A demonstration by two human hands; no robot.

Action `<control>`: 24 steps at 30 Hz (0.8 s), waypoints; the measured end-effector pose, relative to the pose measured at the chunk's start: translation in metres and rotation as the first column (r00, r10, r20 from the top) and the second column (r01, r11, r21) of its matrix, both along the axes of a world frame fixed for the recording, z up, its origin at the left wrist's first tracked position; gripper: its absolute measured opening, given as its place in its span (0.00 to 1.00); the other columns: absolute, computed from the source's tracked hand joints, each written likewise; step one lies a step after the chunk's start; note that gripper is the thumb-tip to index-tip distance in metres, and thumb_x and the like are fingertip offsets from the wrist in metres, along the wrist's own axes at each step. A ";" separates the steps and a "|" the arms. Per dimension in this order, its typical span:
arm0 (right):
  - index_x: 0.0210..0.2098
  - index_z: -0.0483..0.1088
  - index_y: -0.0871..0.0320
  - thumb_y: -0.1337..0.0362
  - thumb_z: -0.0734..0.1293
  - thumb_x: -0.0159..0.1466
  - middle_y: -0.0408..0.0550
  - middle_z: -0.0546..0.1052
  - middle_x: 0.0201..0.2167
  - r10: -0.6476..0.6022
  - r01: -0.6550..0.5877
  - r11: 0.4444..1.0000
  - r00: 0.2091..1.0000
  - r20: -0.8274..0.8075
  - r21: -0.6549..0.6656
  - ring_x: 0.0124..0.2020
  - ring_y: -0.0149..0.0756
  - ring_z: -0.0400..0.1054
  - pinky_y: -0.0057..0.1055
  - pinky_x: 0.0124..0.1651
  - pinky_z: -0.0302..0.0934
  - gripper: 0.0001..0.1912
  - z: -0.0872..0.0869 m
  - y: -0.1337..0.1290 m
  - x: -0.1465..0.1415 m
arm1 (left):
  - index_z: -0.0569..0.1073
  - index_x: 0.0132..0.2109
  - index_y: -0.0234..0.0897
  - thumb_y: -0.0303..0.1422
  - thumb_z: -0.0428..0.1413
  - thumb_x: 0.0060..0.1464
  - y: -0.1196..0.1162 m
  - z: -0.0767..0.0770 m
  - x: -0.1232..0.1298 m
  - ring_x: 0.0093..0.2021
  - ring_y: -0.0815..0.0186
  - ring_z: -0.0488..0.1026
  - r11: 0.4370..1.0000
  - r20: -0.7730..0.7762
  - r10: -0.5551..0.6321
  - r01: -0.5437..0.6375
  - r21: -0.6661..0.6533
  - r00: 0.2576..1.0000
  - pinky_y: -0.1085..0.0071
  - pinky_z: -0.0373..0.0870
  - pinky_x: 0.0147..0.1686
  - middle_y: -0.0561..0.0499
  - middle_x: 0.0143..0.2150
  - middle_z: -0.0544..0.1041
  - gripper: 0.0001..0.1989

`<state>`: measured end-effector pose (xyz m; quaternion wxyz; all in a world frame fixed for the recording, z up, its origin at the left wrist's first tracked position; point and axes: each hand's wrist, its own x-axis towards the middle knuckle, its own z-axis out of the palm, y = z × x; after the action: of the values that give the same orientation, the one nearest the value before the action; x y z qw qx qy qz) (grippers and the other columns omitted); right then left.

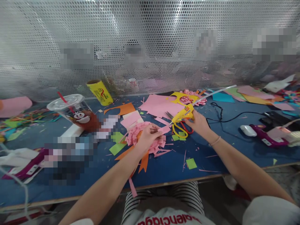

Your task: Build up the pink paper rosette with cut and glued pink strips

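Note:
My right hand (198,123) is wrapped round a yellow hot glue gun (181,115) with a clear glue stick (214,93) poking out of its back. The nozzle tip meets the end of a pink paper strip (164,129), which my left hand (150,134) pinches at its other end. Below my left hand lies a fringed pink paper flower (136,132) with orange paper tails (144,162). Scissors (180,130) with yellow handles rest under the glue gun, partly hidden by it.
A plastic drink cup (77,114) with a red straw stands at the left, near a yellow tube (100,92). Pink sheets (159,105) and green scraps (191,163) litter the blue table. Purple power strips (269,137) and cables lie at both sides. Perforated metal (150,37) closes the back.

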<state>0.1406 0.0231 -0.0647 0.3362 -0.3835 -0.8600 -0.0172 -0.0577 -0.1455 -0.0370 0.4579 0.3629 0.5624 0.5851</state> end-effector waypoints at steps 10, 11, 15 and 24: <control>0.40 0.63 0.62 0.56 0.61 0.57 0.53 0.73 0.30 -0.025 0.023 0.999 0.998 0.057 0.041 0.33 0.43 0.68 0.33 0.34 0.56 0.17 0.007 -0.006 0.001 | 0.66 0.32 0.34 0.29 0.62 0.40 -0.001 -0.001 -0.002 0.23 0.69 0.73 1.000 0.016 -0.004 0.004 0.020 1.000 0.72 0.71 0.24 0.52 0.23 0.73 0.13; 0.39 0.63 0.62 0.55 0.61 0.57 0.53 0.73 0.29 -0.034 0.032 0.999 0.998 0.058 0.032 0.32 0.43 0.67 0.33 0.33 0.56 0.17 0.007 -0.007 0.001 | 0.66 0.32 0.34 0.29 0.62 0.40 -0.001 -0.001 -0.002 0.22 0.69 0.72 1.000 0.029 -0.009 0.009 0.017 1.000 0.72 0.71 0.24 0.51 0.23 0.73 0.13; 0.38 0.63 0.61 0.55 0.61 0.57 0.52 0.72 0.28 -0.044 0.043 0.999 0.997 0.063 0.011 0.31 0.42 0.67 0.32 0.31 0.55 0.16 0.007 -0.007 0.001 | 0.65 0.33 0.34 0.29 0.62 0.39 0.000 -0.002 -0.002 0.23 0.69 0.73 1.000 0.057 -0.019 0.017 0.023 0.998 0.72 0.71 0.25 0.52 0.23 0.73 0.14; 0.43 0.62 0.63 0.55 0.60 0.57 0.55 0.73 0.32 -0.009 0.006 0.999 0.997 0.079 0.044 0.34 0.43 0.67 0.33 0.34 0.56 0.19 0.009 -0.008 0.004 | 0.66 0.33 0.34 0.33 0.63 0.39 0.001 -0.002 -0.005 0.25 0.70 0.73 0.999 0.029 0.014 -0.015 0.039 0.999 0.71 0.72 0.29 0.53 0.24 0.73 0.15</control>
<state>0.1450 0.0153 -0.0553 0.3099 -0.3785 -0.8706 -0.0523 -0.0628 -0.1447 -0.0392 0.4545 0.3592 0.5470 0.6043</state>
